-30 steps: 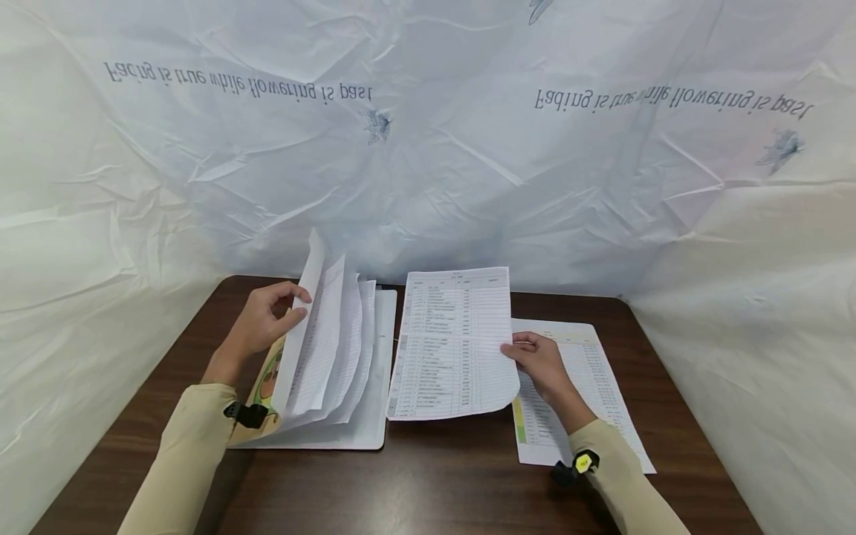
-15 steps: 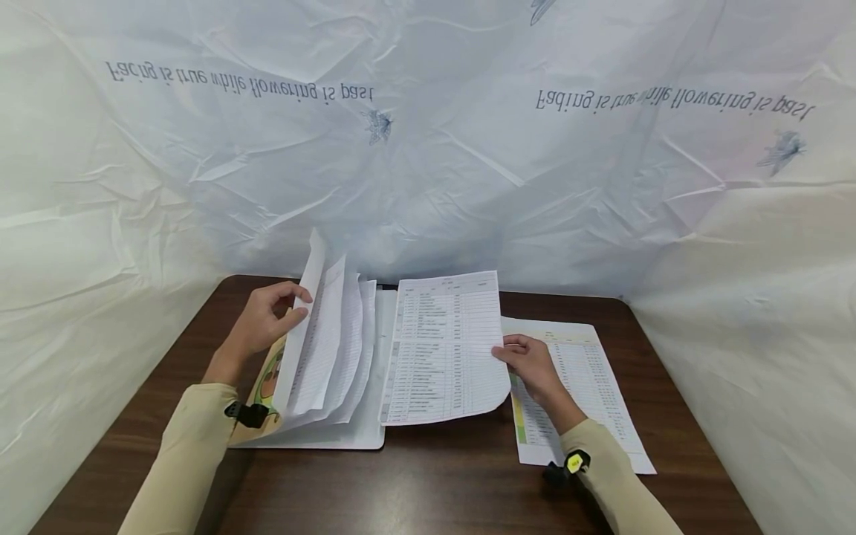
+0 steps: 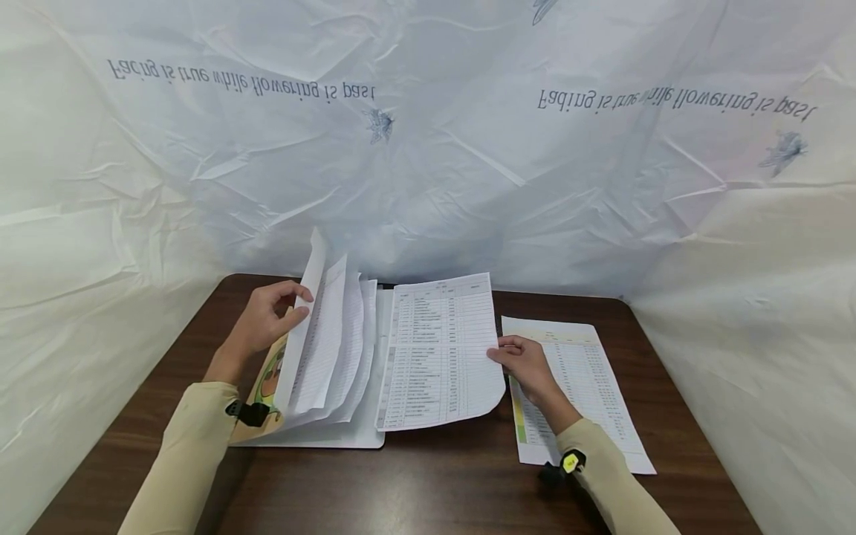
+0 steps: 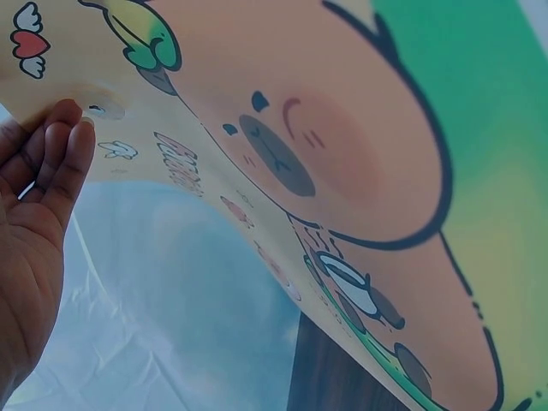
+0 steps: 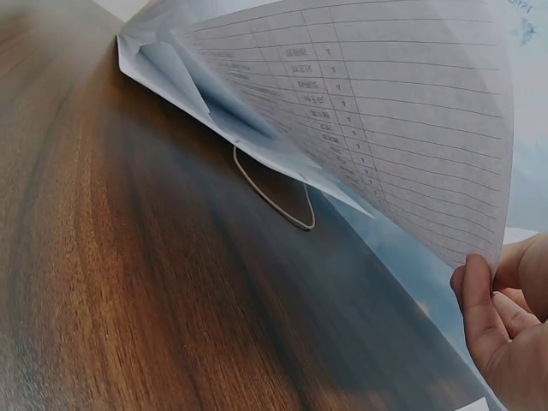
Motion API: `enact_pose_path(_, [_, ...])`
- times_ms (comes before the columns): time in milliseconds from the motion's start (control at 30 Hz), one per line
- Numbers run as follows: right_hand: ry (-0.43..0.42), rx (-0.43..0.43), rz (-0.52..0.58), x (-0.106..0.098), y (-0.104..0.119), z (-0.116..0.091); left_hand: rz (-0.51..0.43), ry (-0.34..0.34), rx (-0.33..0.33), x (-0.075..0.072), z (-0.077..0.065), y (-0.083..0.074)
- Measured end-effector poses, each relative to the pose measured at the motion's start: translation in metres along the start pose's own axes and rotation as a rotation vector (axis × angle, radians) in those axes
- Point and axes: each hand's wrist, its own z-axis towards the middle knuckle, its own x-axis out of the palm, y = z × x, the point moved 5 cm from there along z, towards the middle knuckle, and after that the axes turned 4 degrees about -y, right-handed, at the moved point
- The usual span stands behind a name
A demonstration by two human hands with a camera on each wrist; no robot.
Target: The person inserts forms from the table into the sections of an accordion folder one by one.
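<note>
My left hand [image 3: 270, 319] pinches the raised front cover of a document folder [image 3: 371, 416] at the table's left. In the left wrist view that cover [image 4: 368, 103] carries a brown cartoon animal, and the left hand [image 4: 38, 231] has fingertips at its edge. Several white inner leaves [image 3: 334, 334] stand fanned out inside. My right hand [image 3: 528, 368] pinches the right edge of a printed table sheet [image 3: 441, 349], which is tilted up with its left edge over the folder's right part. Close up, the right hand [image 5: 514, 317] has thumb and fingers on the sheet's edge.
Another printed sheet [image 3: 595, 386], with yellow and green cells, lies on the brown wooden table [image 3: 441, 483] under the right forearm. A thin elastic loop [image 5: 295, 224] hangs off the folder's edge. White printed sheeting [image 3: 455, 163] walls the table's back and sides.
My right hand has moved left with the printed sheet, bringing its left edge over the folder's right part. The left hand and the raised cover have stayed almost still.
</note>
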Motion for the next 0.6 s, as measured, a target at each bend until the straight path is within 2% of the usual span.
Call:
enact_pose_path(133, [0.0, -0.004, 0.009, 0.003, 0.001, 0.0, -0.002, 0.002, 0.006, 0.001, -0.004, 0.023])
enact_pose_path(233, [0.001, -0.006, 0.021, 0.005, 0.002, 0.0, 0.004, 0.014, -0.001, 0.001, -0.005, 0.03])
enact_pose_path(600, [0.003, -0.016, 0.032, 0.013, 0.006, 0.001, -0.005, 0.01, 0.019, 0.001, -0.006, 0.029])
